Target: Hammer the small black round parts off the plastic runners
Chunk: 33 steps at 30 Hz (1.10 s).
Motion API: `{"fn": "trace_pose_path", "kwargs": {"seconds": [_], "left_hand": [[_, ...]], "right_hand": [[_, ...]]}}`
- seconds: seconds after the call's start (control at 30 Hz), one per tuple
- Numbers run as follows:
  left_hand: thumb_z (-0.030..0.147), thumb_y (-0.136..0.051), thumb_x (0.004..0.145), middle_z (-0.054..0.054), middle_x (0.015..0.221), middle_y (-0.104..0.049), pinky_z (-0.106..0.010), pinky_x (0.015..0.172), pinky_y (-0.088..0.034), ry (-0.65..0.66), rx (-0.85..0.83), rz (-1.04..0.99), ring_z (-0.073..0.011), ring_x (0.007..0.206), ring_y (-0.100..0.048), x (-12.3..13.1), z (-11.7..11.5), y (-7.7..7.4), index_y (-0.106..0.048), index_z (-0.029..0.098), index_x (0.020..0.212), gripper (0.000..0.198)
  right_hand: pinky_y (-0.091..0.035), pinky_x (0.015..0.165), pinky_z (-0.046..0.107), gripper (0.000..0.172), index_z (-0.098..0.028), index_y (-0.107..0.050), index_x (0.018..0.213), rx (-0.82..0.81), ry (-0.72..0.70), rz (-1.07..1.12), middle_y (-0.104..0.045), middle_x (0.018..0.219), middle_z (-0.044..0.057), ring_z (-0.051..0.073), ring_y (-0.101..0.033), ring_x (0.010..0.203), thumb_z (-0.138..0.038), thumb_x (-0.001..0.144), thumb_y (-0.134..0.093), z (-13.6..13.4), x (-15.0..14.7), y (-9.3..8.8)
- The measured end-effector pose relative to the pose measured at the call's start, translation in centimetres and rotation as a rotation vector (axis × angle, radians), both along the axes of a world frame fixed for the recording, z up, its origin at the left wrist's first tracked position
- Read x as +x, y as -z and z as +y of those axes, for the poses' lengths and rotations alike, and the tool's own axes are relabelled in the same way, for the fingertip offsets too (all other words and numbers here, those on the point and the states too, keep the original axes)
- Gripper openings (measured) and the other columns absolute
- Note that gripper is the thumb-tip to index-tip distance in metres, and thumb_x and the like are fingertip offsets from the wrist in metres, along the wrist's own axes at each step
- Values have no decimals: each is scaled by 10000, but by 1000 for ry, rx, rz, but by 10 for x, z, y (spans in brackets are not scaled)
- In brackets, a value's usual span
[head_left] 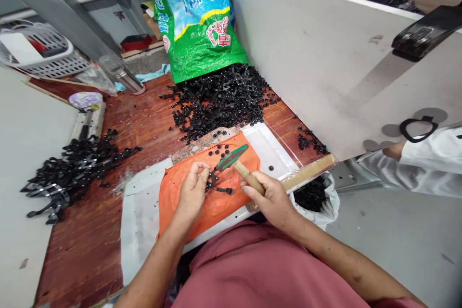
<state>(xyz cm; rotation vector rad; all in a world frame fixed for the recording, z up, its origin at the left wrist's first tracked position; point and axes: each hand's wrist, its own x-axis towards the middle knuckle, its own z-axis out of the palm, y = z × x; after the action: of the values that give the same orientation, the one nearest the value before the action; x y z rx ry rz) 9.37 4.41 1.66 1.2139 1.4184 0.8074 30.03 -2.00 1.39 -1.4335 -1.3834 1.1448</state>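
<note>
My left hand [192, 193] is closed in a pinch on a small black plastic strap piece [218, 186] that lies on an orange cloth [216, 202]. My right hand [271, 199] grips the wooden handle of a small hammer [234, 161] with a green head. The hammer head hangs just above the strap piece. Several small black round studs [220, 150] lie on the cloth's far edge.
A big heap of black parts [220, 98] spills from a green woven sack [197, 24] beyond the cloth. Another pile of black straps [68, 171] lies left on the wooden table [137, 120]. A white board [317, 57] stands right; another person's white sleeve [422, 159] shows past it.
</note>
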Motion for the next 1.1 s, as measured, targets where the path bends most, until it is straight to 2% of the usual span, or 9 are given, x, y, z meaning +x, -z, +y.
{"fn": "trace_pose_path", "kwargs": {"seconds": [0.07, 0.17, 0.33, 0.57, 0.8, 0.97, 1.1], "left_hand": [[587, -574, 889, 61, 684, -459, -184, 455, -277, 21, -28, 11, -93, 524, -376, -3, 10, -3, -531, 233, 1020, 380], [575, -594, 872, 67, 672, -416, -183, 465, -267, 94, -40, 3, -87, 523, -352, -3, 20, -5, -552, 221, 1020, 385], [504, -621, 861, 86, 622, -400, -189, 471, -231, 166, -31, 0, -75, 482, -294, -2, 28, 3, -530, 219, 968, 318], [471, -593, 883, 91, 611, -405, -197, 477, -235, 186, -21, -5, -77, 469, -299, 1, 31, 9, -522, 222, 955, 270], [439, -628, 851, 89, 578, -417, -194, 501, -243, 202, -15, 27, -84, 499, -341, -2, 36, 19, -531, 211, 927, 259], [410, -656, 818, 97, 564, -395, -190, 498, -227, 215, -31, 68, -78, 484, -328, -2, 37, 10, -545, 206, 915, 252], [395, -668, 806, 114, 525, -344, -187, 488, -201, 237, -49, 76, -74, 460, -289, 0, 38, 3, -549, 206, 918, 250]], "right_hand": [[-355, 617, 241, 160, -221, -553, 840, 11, 23, -127, -495, 704, -50, 131, -466, 653, -326, 960, -540, -5, 18, 1], [-366, 630, 256, 160, -234, -595, 966, -29, 2, -308, -564, 726, -42, 146, -522, 651, -333, 1004, -475, -17, 38, 8], [-430, 721, 294, 277, -285, -639, 1173, -68, -81, -482, -714, 897, 3, 197, -661, 799, -384, 1049, -411, -31, 46, 22], [-467, 735, 305, 336, -302, -641, 1250, -78, -92, -521, -753, 954, 18, 213, -701, 830, -421, 1053, -396, -28, 43, 24], [-465, 716, 304, 319, -280, -656, 1212, -76, -93, -533, -740, 906, 11, 207, -696, 801, -399, 1051, -407, -28, 42, 21], [-486, 706, 304, 302, -291, -654, 1241, -78, -118, -564, -761, 922, 7, 214, -718, 814, -361, 1043, -437, -24, 45, 16], [-523, 769, 325, 375, -275, -590, 1387, 88, -62, -645, -768, 1122, 54, 233, -737, 913, -312, 1043, -444, -10, 45, 4]]}}
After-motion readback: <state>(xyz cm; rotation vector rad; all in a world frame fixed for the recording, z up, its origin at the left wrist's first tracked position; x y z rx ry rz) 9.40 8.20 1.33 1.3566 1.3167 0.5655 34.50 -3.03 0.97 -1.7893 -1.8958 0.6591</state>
